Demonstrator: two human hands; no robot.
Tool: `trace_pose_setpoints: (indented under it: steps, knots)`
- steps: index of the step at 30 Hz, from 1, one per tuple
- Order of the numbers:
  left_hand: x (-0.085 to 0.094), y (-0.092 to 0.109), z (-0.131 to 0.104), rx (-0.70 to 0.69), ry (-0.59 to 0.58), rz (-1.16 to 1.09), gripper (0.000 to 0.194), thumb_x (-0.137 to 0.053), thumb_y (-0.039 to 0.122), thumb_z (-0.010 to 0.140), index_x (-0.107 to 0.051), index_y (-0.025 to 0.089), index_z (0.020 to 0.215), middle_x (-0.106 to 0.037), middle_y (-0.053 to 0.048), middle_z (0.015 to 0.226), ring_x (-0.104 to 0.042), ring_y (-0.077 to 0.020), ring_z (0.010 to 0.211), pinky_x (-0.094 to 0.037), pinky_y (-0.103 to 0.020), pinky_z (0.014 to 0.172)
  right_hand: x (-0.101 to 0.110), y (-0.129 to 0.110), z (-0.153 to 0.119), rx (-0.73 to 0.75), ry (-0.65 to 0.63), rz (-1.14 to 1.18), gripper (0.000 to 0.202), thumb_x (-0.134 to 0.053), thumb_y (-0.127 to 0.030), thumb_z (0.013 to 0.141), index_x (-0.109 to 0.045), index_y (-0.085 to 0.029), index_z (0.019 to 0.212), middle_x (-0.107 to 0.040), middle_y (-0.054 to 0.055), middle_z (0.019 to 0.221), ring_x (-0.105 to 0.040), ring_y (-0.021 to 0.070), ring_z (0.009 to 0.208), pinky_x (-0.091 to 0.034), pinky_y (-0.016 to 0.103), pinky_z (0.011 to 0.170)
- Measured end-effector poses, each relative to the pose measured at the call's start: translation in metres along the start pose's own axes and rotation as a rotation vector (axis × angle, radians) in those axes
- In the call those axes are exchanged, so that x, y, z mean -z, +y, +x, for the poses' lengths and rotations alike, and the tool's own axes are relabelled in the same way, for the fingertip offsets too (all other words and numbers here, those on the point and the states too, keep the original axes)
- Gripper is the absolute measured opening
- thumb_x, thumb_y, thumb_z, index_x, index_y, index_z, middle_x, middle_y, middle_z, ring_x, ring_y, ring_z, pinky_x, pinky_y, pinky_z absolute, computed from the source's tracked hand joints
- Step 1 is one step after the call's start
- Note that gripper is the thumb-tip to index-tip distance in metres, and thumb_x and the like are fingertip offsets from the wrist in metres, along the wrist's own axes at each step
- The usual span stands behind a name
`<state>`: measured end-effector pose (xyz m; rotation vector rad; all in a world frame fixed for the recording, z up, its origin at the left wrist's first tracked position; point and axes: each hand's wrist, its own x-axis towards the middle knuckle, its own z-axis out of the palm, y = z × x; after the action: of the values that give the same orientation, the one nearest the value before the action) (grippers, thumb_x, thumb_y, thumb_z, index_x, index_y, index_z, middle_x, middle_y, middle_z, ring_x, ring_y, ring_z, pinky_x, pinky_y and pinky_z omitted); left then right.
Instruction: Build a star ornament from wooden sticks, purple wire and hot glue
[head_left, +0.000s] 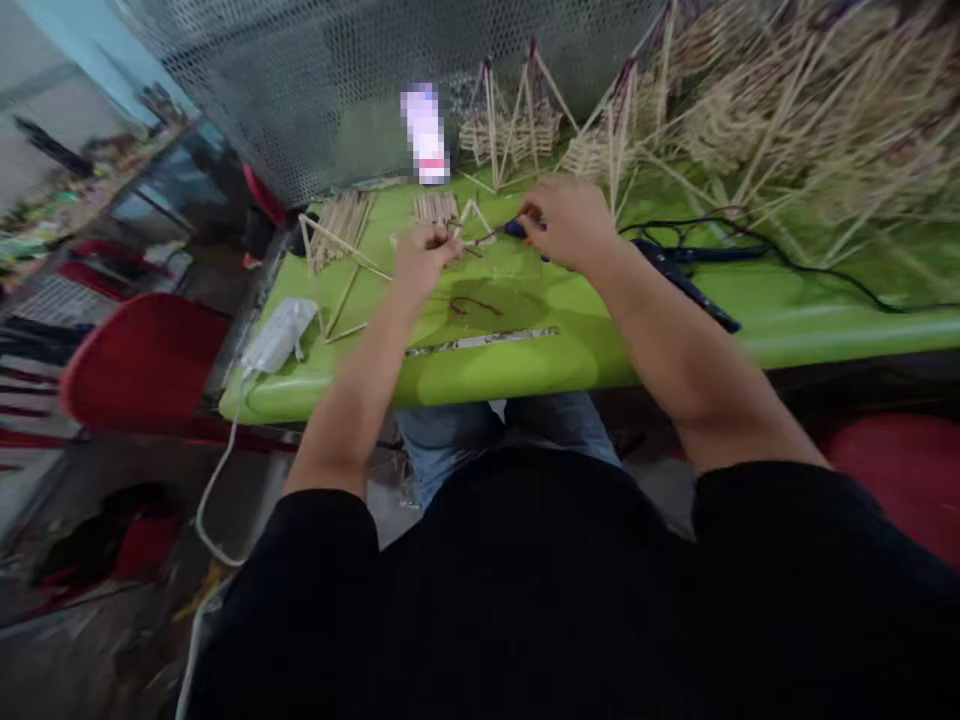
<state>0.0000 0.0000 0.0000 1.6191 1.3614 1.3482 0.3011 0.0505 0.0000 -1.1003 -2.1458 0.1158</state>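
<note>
Over the green table (495,365), my left hand (424,258) is closed in a pinch on a thin dark cord (466,250). My right hand (566,222), to its right, has its fingers closed round a small tool with a dark blue handle (514,229), whose thin tip points toward the left hand. A small bent stick frame (474,212) lies just behind the space between the hands. Nearer the front edge lies a curled dark red string (476,304). Exactly how the cord and the tool tip meet is too small to tell.
Thin sticks (341,228) and a white power strip (280,335) lie at the left. A lit phone (426,135) stands at the back. Many stick structures (750,130) fill the back right, with a black device (686,285) and cable before them. A red chair (142,365) is at left.
</note>
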Motion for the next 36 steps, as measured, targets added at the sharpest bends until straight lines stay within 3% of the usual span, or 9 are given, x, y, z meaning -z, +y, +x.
trace_pose_setpoints:
  steps: [4, 10, 16, 21, 24, 30, 36]
  knots:
    - [-0.001, -0.005, -0.001, -0.012, -0.030, -0.022, 0.030, -0.097, 0.007, 0.100, -0.082, 0.020, 0.077, -0.076, 0.000, 0.077, -0.064, -0.0115, 0.068, -0.049, -0.030, 0.074, 0.005, -0.019, -0.007, -0.001, 0.106, 0.151, 0.038, -0.068, -0.073, 0.118, -0.076, -0.037, 0.108, -0.088, 0.012, 0.108, -0.076, 0.0394, 0.121, -0.067, 0.061, 0.113]
    - [-0.003, 0.000, -0.004, 0.026, -0.096, -0.031, 0.030, -0.095, 0.007, 0.098, -0.081, 0.022, 0.076, -0.077, 0.002, 0.073, -0.066, -0.0121, 0.066, -0.054, -0.029, 0.073, -0.001, -0.048, -0.015, 0.050, 0.184, 0.344, 0.043, -0.072, -0.076, 0.117, -0.083, -0.035, 0.115, -0.089, 0.013, 0.118, -0.079, 0.0357, 0.107, -0.068, 0.060, 0.109]
    - [-0.002, 0.000, -0.006, 0.075, -0.195, -0.029, 0.021, -0.099, 0.013, 0.096, -0.085, 0.020, 0.082, -0.082, 0.000, 0.077, -0.068, -0.0117, 0.067, -0.053, -0.029, 0.073, -0.009, -0.048, -0.017, 0.142, 0.197, 0.341, 0.033, -0.074, -0.062, 0.120, -0.086, -0.032, 0.115, -0.088, 0.012, 0.117, -0.078, 0.0332, 0.105, -0.069, 0.056, 0.105]
    - [-0.002, 0.006, -0.009, 0.127, -0.222, -0.095, 0.020, -0.096, 0.012, 0.094, -0.085, 0.020, 0.080, -0.081, 0.000, 0.075, -0.067, -0.0111, 0.067, -0.052, -0.026, 0.071, -0.005, -0.052, -0.019, 0.073, 0.113, 0.434, 0.023, -0.085, -0.060, 0.113, -0.085, -0.037, 0.113, -0.085, 0.013, 0.122, -0.079, 0.0391, 0.122, -0.072, 0.058, 0.114]
    - [-0.003, 0.012, -0.011, 0.154, -0.234, -0.154, 0.019, -0.092, 0.011, 0.095, -0.084, 0.019, 0.080, -0.080, 0.000, 0.074, -0.066, -0.0095, 0.065, -0.049, -0.024, 0.068, -0.003, -0.055, -0.017, 0.057, 0.101, 0.437, 0.019, -0.091, -0.054, 0.109, -0.084, -0.036, 0.108, -0.085, 0.013, 0.120, -0.078, 0.0392, 0.122, -0.073, 0.060, 0.115]
    - [-0.004, 0.018, -0.014, 0.192, -0.246, -0.173, 0.019, -0.090, 0.008, 0.092, -0.081, 0.019, 0.079, -0.078, 0.000, 0.072, -0.067, -0.0092, 0.065, -0.048, -0.022, 0.066, -0.014, -0.051, -0.011, 0.014, 0.097, 0.529, 0.012, -0.096, -0.031, 0.099, -0.084, -0.032, 0.099, -0.084, 0.011, 0.128, -0.079, 0.0336, 0.117, -0.076, 0.050, 0.095]
    - [-0.003, 0.017, -0.014, 0.207, -0.265, -0.196, 0.018, -0.089, 0.007, 0.094, -0.082, 0.019, 0.083, -0.078, 0.000, 0.074, -0.069, -0.0094, 0.066, -0.052, -0.023, 0.068, -0.028, -0.044, -0.005, -0.124, 0.010, 0.797, 0.025, -0.102, -0.026, 0.095, -0.077, -0.029, 0.094, -0.081, 0.005, 0.090, -0.079, 0.0276, 0.093, -0.078, 0.051, 0.098]
